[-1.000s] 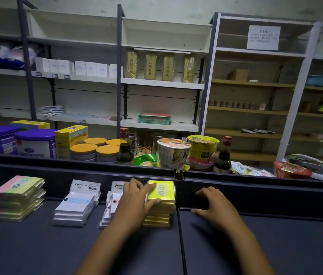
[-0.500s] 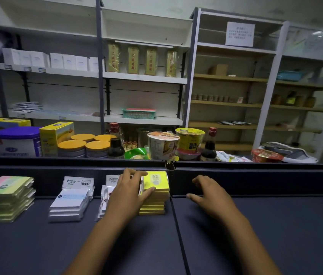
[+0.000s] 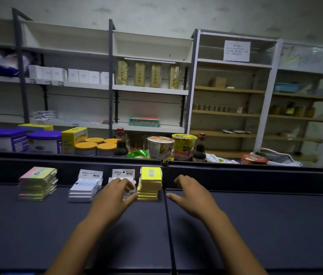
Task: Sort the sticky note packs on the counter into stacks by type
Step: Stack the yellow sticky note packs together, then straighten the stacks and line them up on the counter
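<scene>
Four stacks of sticky note packs are sitting in a row at the back of the dark counter (image 3: 37,231), against its raised back edge. From left: pastel stack (image 3: 37,183), white stack (image 3: 84,188), second white stack (image 3: 124,175), yellow stack (image 3: 150,183). The yellow stack is leaning a bit, top pack tilted up toward the back.

Left hand (image 3: 113,195) is lying over the second white stack, fingers bent down onto the packs, thumb reaching toward the yellow stack's lower edge; can't tell if it's actually gripping a pack. Right hand (image 3: 191,195) is hovering just right of the yellow stack, fingers loosely curled, holding nothing. Behind the counter: tubs, cup noodles, sauce bottles, shelves w/ boxes.
</scene>
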`<action>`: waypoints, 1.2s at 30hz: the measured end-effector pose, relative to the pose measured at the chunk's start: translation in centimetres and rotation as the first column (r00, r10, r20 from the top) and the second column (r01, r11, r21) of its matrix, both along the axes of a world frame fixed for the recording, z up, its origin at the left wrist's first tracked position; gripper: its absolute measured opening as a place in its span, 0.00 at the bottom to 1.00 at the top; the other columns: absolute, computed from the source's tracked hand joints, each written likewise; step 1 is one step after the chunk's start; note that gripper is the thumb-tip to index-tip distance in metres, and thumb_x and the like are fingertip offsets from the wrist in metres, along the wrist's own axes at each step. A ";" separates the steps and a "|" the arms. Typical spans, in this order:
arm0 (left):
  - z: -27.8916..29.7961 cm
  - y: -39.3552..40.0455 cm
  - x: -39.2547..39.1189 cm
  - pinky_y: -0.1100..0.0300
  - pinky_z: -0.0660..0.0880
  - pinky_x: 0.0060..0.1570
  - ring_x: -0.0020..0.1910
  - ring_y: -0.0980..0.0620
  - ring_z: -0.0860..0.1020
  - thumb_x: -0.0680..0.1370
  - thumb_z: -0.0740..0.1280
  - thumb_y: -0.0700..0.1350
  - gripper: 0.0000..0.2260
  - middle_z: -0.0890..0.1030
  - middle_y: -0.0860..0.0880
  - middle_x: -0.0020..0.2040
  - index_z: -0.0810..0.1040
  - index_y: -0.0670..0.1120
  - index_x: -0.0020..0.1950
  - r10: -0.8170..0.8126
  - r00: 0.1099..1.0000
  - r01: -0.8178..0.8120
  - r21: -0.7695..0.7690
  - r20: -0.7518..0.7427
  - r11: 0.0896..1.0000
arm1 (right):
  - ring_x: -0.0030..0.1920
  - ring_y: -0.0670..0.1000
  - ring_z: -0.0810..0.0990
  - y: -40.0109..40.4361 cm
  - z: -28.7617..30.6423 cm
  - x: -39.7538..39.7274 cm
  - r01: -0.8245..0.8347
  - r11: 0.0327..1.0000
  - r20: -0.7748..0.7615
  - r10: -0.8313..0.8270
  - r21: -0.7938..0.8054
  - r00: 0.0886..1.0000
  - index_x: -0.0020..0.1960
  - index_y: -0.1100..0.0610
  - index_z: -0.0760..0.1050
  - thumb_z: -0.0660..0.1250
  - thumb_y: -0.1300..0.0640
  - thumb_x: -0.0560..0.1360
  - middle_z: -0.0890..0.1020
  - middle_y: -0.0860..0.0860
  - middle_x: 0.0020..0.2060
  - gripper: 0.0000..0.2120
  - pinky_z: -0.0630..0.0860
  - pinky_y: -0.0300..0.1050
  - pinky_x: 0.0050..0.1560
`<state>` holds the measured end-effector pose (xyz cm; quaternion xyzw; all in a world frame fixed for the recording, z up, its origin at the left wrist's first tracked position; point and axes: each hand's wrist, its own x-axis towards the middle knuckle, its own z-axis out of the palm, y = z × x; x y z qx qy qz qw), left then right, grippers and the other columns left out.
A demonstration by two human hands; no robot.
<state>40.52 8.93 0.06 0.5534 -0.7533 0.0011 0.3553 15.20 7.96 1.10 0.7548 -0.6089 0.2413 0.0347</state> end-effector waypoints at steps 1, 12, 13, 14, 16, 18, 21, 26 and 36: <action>0.0 0.9 0.1 0.53 0.74 0.59 0.50 0.60 0.75 0.77 0.67 0.57 0.08 0.76 0.59 0.51 0.75 0.57 0.54 0.010 1.000 -0.010 0.001 0.001 1.000 | 0.61 0.48 0.75 0.8 0.1 0.2 -0.009 1.000 -0.001 0.009 0.001 1.000 0.67 0.49 0.68 0.65 0.35 0.75 0.75 0.46 0.62 0.27 0.77 0.47 0.57; 1.1 8.6 5.5 0.59 0.76 0.50 0.52 0.60 0.75 0.78 0.66 0.58 0.09 0.75 0.60 0.52 0.73 0.58 0.55 0.104 0.994 -0.106 0.051 0.044 0.993 | 0.59 0.48 0.74 6.9 1.3 5.3 -0.084 0.996 -0.042 0.083 -0.018 0.996 0.65 0.49 0.68 0.64 0.34 0.75 0.75 0.46 0.60 0.26 0.76 0.47 0.55; 1.2 9.0 6.4 0.59 0.76 0.50 0.52 0.60 0.75 0.78 0.66 0.58 0.09 0.75 0.59 0.52 0.73 0.58 0.55 0.116 0.992 -0.119 0.057 0.050 0.991 | 0.59 0.49 0.74 7.2 1.4 6.2 -0.091 0.996 -0.048 0.090 -0.021 0.995 0.65 0.49 0.68 0.64 0.34 0.75 0.75 0.46 0.60 0.26 0.76 0.47 0.55; 1.1 9.3 7.4 0.60 0.76 0.50 0.52 0.59 0.75 0.78 0.66 0.58 0.09 0.75 0.59 0.52 0.73 0.57 0.55 0.125 0.991 -0.129 0.065 0.055 0.990 | 0.60 0.49 0.74 7.4 1.4 7.2 -0.099 0.995 -0.052 0.098 -0.023 0.994 0.65 0.49 0.68 0.64 0.34 0.75 0.75 0.47 0.61 0.26 0.76 0.46 0.55; 1.0 10.0 9.6 0.61 0.74 0.48 0.52 0.59 0.74 0.79 0.65 0.58 0.10 0.75 0.58 0.53 0.73 0.57 0.56 0.140 0.988 -0.145 0.084 0.067 0.986 | 0.60 0.49 0.74 7.9 1.5 9.4 -0.115 0.993 -0.055 0.114 -0.020 0.992 0.65 0.49 0.68 0.64 0.35 0.75 0.75 0.47 0.62 0.25 0.75 0.46 0.55; 0.8 10.7 12.2 0.62 0.72 0.47 0.51 0.59 0.73 0.79 0.65 0.58 0.09 0.75 0.57 0.54 0.73 0.57 0.56 0.157 0.984 -0.165 0.102 0.078 0.981 | 0.60 0.50 0.74 8.3 1.4 12.0 -0.127 0.992 -0.049 0.127 -0.010 0.991 0.64 0.49 0.68 0.65 0.35 0.75 0.75 0.47 0.62 0.25 0.75 0.47 0.54; 0.4 11.7 16.6 0.62 0.72 0.46 0.51 0.59 0.74 0.79 0.64 0.59 0.09 0.75 0.58 0.54 0.72 0.57 0.55 0.180 0.980 -0.189 0.118 0.079 0.975 | 0.59 0.50 0.74 8.9 1.2 16.5 -0.136 0.991 -0.040 0.135 -0.013 0.990 0.64 0.49 0.68 0.65 0.35 0.76 0.75 0.48 0.61 0.25 0.76 0.47 0.54; 0.0 12.4 24.6 0.61 0.73 0.46 0.49 0.60 0.73 0.79 0.64 0.59 0.08 0.74 0.60 0.51 0.72 0.58 0.54 0.217 0.972 -0.225 0.105 0.087 0.969 | 0.60 0.50 0.74 9.6 0.6 24.1 -0.142 0.990 -0.014 0.142 -0.003 0.990 0.65 0.49 0.68 0.64 0.34 0.76 0.75 0.48 0.61 0.25 0.76 0.48 0.56; -0.9 9.8 34.1 0.63 0.70 0.44 0.48 0.59 0.75 0.79 0.64 0.58 0.07 0.75 0.59 0.51 0.72 0.58 0.53 0.219 0.975 -0.223 0.124 0.047 0.967 | 0.61 0.50 0.74 7.5 -0.1 33.7 -0.142 0.989 -0.016 0.143 0.038 0.990 0.65 0.50 0.68 0.63 0.34 0.76 0.75 0.48 0.62 0.25 0.75 0.48 0.57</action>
